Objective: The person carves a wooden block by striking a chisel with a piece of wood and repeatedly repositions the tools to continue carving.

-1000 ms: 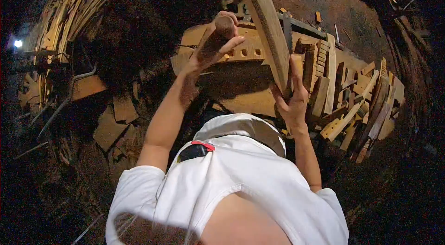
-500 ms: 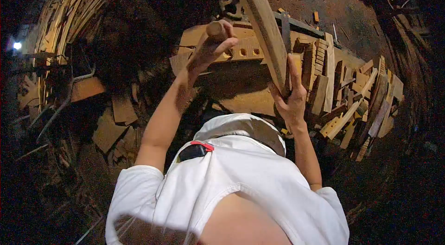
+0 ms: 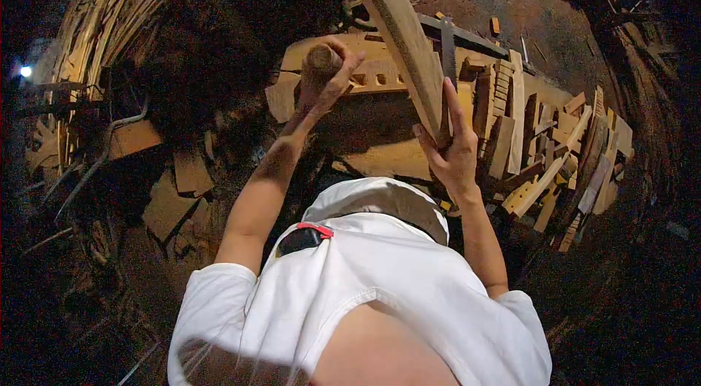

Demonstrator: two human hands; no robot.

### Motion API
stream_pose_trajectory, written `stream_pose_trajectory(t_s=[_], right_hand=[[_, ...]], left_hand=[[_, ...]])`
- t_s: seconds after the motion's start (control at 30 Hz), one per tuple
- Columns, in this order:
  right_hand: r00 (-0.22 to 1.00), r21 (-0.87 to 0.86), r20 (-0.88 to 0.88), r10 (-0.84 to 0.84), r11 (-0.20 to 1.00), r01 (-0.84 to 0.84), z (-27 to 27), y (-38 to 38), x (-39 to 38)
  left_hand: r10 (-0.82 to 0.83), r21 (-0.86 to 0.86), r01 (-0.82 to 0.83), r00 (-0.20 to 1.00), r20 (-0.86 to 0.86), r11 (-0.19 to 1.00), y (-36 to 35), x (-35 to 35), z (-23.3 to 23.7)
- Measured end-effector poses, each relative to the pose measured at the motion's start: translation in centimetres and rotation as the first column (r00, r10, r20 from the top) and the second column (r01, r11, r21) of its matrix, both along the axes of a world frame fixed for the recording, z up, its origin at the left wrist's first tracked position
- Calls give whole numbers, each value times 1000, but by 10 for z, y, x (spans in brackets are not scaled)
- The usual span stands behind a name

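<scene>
My left hand [image 3: 337,68] is wrapped round a thick, round wooden piece [image 3: 323,59], whose blunt end faces up toward me; the rest of it is mostly hidden. Beside it, a long, squared wooden board [image 3: 401,39] leans with its top up and to the left. My right hand [image 3: 458,152] grips the board's lower end, thumb on the left side and fingers stretched along the right. Behind both hands lies a pale timber with a row of square holes [image 3: 380,79] on the workbench. A dark flat metal strip [image 3: 447,43] stands just right of the board.
Many wooden offcuts and notched strips [image 3: 540,159] crowd the bench's right side. Long thin slats [image 3: 109,28] are stacked at the far left, near a bent metal rod [image 3: 109,138]. Flat wood pieces [image 3: 171,203] lie low on the left. A tape measure [image 3: 301,240] hangs at my waist.
My left hand has shifted left and slightly down with the round wooden piece. The board's top has moved left and up a little, with my right hand still holding its lower end.
</scene>
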State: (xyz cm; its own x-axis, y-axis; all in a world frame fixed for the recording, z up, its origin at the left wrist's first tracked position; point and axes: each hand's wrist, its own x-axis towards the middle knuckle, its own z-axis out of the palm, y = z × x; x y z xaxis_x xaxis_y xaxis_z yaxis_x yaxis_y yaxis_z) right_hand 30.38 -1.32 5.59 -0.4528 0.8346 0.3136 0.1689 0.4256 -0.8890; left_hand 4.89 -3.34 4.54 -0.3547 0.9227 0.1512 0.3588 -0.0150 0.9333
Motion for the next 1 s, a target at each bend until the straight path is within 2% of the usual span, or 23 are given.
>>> stream_pose_trajectory(t_s=[0.07, 0.17, 0.3, 0.37, 0.4, 0.43, 0.47, 0.5, 0.53, 0.57, 0.6, 0.67, 0.7, 0.73, 0.77, 0.8, 0.83, 0.87, 0.93, 0.97, 1.0], right_hand=[[1000, 36, 23, -1, 999, 0, 2, 0, 1], [998, -63, 37, 48, 997, -46, 4, 1, -2], [997, -66, 10, 79, 995, -78, 22, 0, -12], [996, -50, 6, 86, 995, -86, 36, -1, -20], [996, 120, -42, 74, 990, -69, 42, -1, -24], [993, 286, -91, 70, 957, -41, 47, -1, -26], [993, 289, -93, 72, 956, -42, 51, -3, -25], [991, 257, 102, 81, 961, -105, 54, -7, -24], [951, 215, 293, 96, 963, -163, 56, -9, -24], [899, 228, 423, 116, 946, -229, 44, -5, -28], [899, 236, 417, 130, 940, -246, 44, -7, -26], [836, 236, 543, 71, 943, -234, 49, -10, -22], [919, 310, 389, 56, 932, -188, 38, -12, -18], [916, 306, 392, 83, 927, -215, 34, -16, -18], [968, 363, 243, 59, 920, -147, 32, -20, -18], [996, 407, 83, 36, 911, -67, 30, -23, -17], [967, 303, 235, 93, 939, -164, 23, -24, -13], [966, 312, 233, 113, 932, -184, 20, -25, -9], [913, 290, 394, 105, 929, -232, 19, -28, -4], [918, 237, 387, 81, 954, -184, 17, -34, 2], [914, 232, 393, 99, 951, -203, 10, -39, 4]], left_hand=[[31, 112, -32, 1000, 3, 993, 2, 0, -4], [41, 14, -41, 999, -1, 999, -3, 13, 10], [15, -34, -15, 1000, 21, 999, 1, 9, -20], [-36, 28, 39, 995, -97, 999, -3, 10, -26], [-34, 29, 37, 994, -100, 999, -3, 11, -33], [-60, 82, 58, 998, 22, 995, -4, 11, -46], [-92, 140, 72, 986, 141, 988, -4, 8, -67], [-157, 40, 171, 957, -243, 984, 0, -9, -146], [-147, 47, 164, 957, -249, 985, 0, -8, -142], [-129, 52, 156, 931, -340, 986, -1, -5, -140], [-106, 55, 143, 896, -430, 988, -3, 0, -138], [-40, 65, 99, 797, -602, 993, -3, 11, -129], [-20, 53, 75, 742, -670, 996, -11, 24, -129], [-1, 46, 51, 682, -731, 998, -15, 38, -131], [22, 48, 19, 683, -730, 999, -16, 58, -131], [18, 166, 37, 948, -318, 985, -12, 81, -131], [-47, 292, -2, 986, 159, 956, -10, 90, -132], [-26, 301, -22, 988, 155, 954, -13, 84, -127], [-83, 281, 18, 972, 219, 959, -16, 72, -114], [-62, 283, -3, 973, 221, 959, -17, 68, -104], [-57, 357, 36, 997, 49, 933, -17, 65, -95]])
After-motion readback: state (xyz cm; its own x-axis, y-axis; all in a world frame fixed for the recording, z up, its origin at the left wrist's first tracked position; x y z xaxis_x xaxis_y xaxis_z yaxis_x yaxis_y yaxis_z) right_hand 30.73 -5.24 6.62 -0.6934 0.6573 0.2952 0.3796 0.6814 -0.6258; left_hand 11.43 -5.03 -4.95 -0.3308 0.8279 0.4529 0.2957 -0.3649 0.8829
